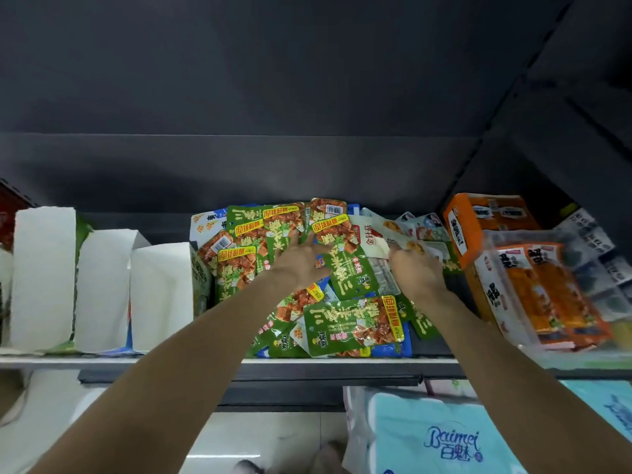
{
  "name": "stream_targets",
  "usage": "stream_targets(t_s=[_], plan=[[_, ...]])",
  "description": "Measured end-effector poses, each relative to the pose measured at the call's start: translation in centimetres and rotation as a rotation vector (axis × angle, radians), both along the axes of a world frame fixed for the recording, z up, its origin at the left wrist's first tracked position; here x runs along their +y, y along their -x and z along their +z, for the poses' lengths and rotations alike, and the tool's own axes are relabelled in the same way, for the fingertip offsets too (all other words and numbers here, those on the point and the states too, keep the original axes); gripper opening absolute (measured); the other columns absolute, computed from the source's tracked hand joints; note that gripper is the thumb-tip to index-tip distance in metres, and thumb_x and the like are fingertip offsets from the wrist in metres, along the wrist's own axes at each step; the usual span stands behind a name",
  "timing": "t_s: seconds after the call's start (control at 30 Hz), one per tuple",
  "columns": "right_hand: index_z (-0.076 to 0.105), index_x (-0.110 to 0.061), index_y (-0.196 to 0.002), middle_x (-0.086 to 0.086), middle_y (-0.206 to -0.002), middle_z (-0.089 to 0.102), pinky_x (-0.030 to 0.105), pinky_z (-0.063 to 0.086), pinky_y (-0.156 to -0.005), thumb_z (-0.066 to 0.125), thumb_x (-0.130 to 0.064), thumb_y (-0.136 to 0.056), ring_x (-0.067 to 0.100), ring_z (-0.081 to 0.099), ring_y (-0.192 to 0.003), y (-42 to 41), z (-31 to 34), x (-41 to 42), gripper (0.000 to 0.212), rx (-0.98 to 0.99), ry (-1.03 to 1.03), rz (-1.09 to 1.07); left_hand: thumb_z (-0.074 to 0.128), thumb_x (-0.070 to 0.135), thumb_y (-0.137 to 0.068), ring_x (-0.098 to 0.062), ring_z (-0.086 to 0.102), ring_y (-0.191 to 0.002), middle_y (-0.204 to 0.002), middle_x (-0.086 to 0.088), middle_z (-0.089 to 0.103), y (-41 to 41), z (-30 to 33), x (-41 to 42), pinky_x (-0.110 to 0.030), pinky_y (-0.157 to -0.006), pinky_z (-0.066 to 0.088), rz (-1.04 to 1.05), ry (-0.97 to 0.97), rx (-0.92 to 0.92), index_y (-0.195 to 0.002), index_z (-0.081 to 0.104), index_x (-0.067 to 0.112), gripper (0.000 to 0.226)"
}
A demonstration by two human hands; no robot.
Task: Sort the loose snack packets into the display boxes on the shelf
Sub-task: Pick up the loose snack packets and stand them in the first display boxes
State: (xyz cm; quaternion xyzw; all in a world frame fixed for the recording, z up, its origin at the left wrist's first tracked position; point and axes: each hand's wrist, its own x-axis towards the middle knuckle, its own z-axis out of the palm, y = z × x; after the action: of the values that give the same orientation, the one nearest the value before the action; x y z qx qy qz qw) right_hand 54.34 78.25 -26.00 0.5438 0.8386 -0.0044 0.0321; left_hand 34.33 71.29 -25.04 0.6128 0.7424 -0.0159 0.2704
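Head view: both arms reach up into the shelf. Landmark = the heap of green snack packets [328, 278] in mid shelf; everything below is placed rel. to it.

L hand [301, 265] lies on the heap's upper middle, fingers spread fairly wide and flat over the packets, reaching toward the back. I can't see it gripping anything.
R hand [415, 268] is at the heap's right edge, fingers curled down among pale packets [376, 234] (white/beige, diff. product) mixed in there. Whether it actually pinches one: can't tell, fingertips are hidden.

Heap is loose, overlapping, some packets face-up, some rotated; front ones sit near the shelf lip [342, 360].
Left of heap: three white display boxes [160, 295], seen from their plain sides, contents not visible.
Right of heap: orange carton [472, 227] toward the back, clear-wrapped orange packs [547, 295] in front of it.
Below heap, under the shelf: tissue pack marked "Baimei" [444, 443].

My read: sorting barely begun, most packets not yet boxed.

Risks:
- Front packets are close to the lip; a sweep by either forearm could push them off to the floor.
- Glossy overlapping film = slippery; lifting one could drag neighbours along.
- Two products intermixed at right edge, so a wrong-box drop is likely if grabbed in bunches.
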Motion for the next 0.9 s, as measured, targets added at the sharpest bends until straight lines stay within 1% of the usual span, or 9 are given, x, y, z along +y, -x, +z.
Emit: stream_targets(t_s=[0.17, 0.27, 0.37, 0.43, 0.5, 0.63, 0.73, 0.8, 0.9], plan=[[0.047, -0.012, -0.075, 0.006, -0.06, 0.051, 0.027, 0.025, -0.045, 0.039, -0.021, -0.099, 0.026, 0.05, -0.055, 1.0, 4.4, -1.2, 0.026, 0.405, -0.08, -0.006, 0.053, 0.041, -0.092, -0.022, -0.012, -0.145, -0.158, -0.002, -0.011, -1.0, 0.7, -0.9, -0.051, -0.115, -0.006, 0.113, -0.146, -0.113, -0.147, 0.023, 0.036, 0.062], [0.041, -0.014, -0.065, 0.008, -0.054, 0.049, 0.029, 0.032, -0.05, 0.045, -0.018, -0.096, 0.022, 0.047, -0.051, 2.4, 6.2, -2.6, 0.032, 0.665, -0.083, 0.046, 0.065, 0.031, -0.087, -0.016, 0.015, -0.144, -0.158, 0.002, 0.014, -3.2, 2.3, -2.0, -0.039, -0.118, 0.015, 0.113, -0.19, -0.571, -0.15, 0.015, 0.029, 0.081], [0.045, -0.012, -0.064, 0.01, -0.057, 0.055, 0.03, 0.033, -0.053, 0.048, -0.018, -0.093, 0.024, 0.047, -0.052, 4.3, 7.6, -4.3, 0.031, 0.688, -0.077, 0.098, 0.071, 0.01, -0.081, -0.015, 0.05, -0.122, -0.135, -0.002, 0.049, -3.9, 4.3, -2.5, -0.031, -0.104, 0.042, 0.201, -0.274, -0.917, -0.143, 0.031, 0.013, 0.074], [0.058, -0.008, -0.071, 0.01, -0.066, 0.064, 0.032, 0.038, -0.054, 0.049, -0.023, -0.094, 0.026, 0.057, -0.06, 5.6, 8.3, -5.2, 0.029, 0.727, -0.029, 0.113, 0.067, 0.005, -0.079, -0.012, 0.064, -0.095, -0.113, -0.002, 0.061, -2.9, 5.3, -3.0, -0.03, -0.086, 0.052, 0.261, -0.399, -0.893, -0.128, 0.045, 0.009, 0.054], [0.069, -0.008, -0.085, 0.007, -0.077, 0.071, 0.035, 0.05, -0.065, 0.049, -0.029, -0.095, 0.022, 0.066, -0.073, 6.8, 8.9, -6.0, 0.03, 0.856, 0.108, 0.121, 0.058, -0.002, -0.084, -0.014, 0.064, -0.078, -0.098, -0.002, 0.064, -1.2, 6.2, -4.0, -0.035, -0.077, 0.055, 0.314, -0.481, -0.874, -0.117, 0.054, 0.011, 0.036], [0.068, -0.013, -0.11, 0.003, -0.107, 0.068, 0.027, 0.05, -0.086, 0.053, -0.017, -0.095, 0.014, 0.064, -0.099, 9.7, 9.6, -7.6, 0.022, 0.979, 0.22, 0.107, 0.047, -0.005, -0.093, -0.018, 0.066, -0.092, -0.107, -0.007, 0.066, 3.1, 7.4, -7.1, -0.03, -0.074, 0.059, 0.448, -0.488, -0.961, -0.114, 0.057, 0.007, 0.026], [0.052, -0.018, -0.128, -0.001, -0.119, 0.057, 0.029, 0.047, -0.093, 0.06, -0.014, -0.089, 0.011, 0.056, -0.108, 12.9, 9.7, -8.9, 0.04, 0.979, 0.22, 0.029, 0.049, 0.002, -0.096, -0.013, 0.067, -0.086, -0.104, -0.005, 0.068, 7.3, 8.5, -10.1, -0.024, -0.07, 0.058, 0.486, -0.511, -0.983, -0.113, 0.06, 0.007, 0.021], [0.053, -0.012, -0.124, 0.002, -0.115, 0.063, 0.027, 0.051, -0.086, 0.063, -0.01, -0.088, 0.008, 0.06, -0.1, 15.8, 10.2, -10.5, 0.037, 1.098, 0.378, 0.008, 0.05, 0.008, -0.097, -0.009, 0.068, -0.078, -0.094, -0.001, 0.071, 10.3, 9.6, -12.5, -0.022, -0.067, 0.057, 0.524, -0.556, -1.017, -0.106, 0.064, 0.008, 0.017], [0.06, -0.003, -0.096, 0.007, -0.096, 0.07, 0.02, 0.055, -0.067, 0.063, -0.004, -0.086, 0.004, 0.067, -0.078, 20.6, 11.1, -14.4, 0.01, 1.237, 0.466, 0.04, 0.052, 0.022, -0.096, -0.009, 0.07, -0.076, -0.086, 0.004, 0.073, 15.4, 11.3, -16.6, -0.022, -0.061, 0.056, 0.54, -0.625, -0.991, -0.095, 0.068, 0.003, 0.026]])
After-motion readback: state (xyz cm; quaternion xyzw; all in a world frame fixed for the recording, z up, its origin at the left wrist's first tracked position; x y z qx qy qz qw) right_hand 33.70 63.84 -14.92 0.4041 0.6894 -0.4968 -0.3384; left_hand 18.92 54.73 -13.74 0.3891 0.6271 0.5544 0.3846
